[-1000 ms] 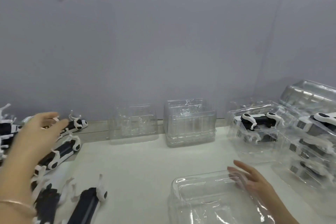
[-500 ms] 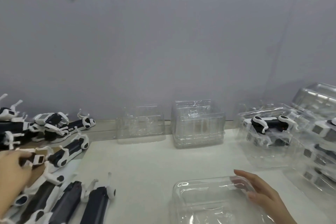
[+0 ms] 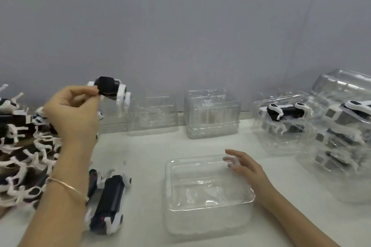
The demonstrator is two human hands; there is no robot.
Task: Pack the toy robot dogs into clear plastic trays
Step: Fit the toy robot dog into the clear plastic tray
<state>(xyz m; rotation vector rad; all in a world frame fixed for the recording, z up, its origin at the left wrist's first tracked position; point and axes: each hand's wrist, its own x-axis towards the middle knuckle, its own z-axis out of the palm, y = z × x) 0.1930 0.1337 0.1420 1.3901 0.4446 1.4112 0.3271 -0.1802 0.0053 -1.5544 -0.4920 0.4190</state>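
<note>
My left hand (image 3: 73,113) is raised above the left side of the table and pinches a black-and-white toy robot dog (image 3: 111,90) by one end, its white legs hanging down. My right hand (image 3: 244,166) rests with spread fingers on the far right corner of an empty clear plastic tray (image 3: 206,192) in front of me. A heap of toy dogs (image 3: 22,150) lies at the left. One more dog (image 3: 109,201) lies on its back near my left forearm.
Two clear trays (image 3: 152,114) (image 3: 211,113) stand by the grey wall. At the right, a tray with a dog inside (image 3: 285,115) and a stack of filled trays (image 3: 345,138) crowd the table edge.
My left hand went down into the heap, took hold of a dog and lifted it up and to the right. My right hand stayed on the tray's corner.
</note>
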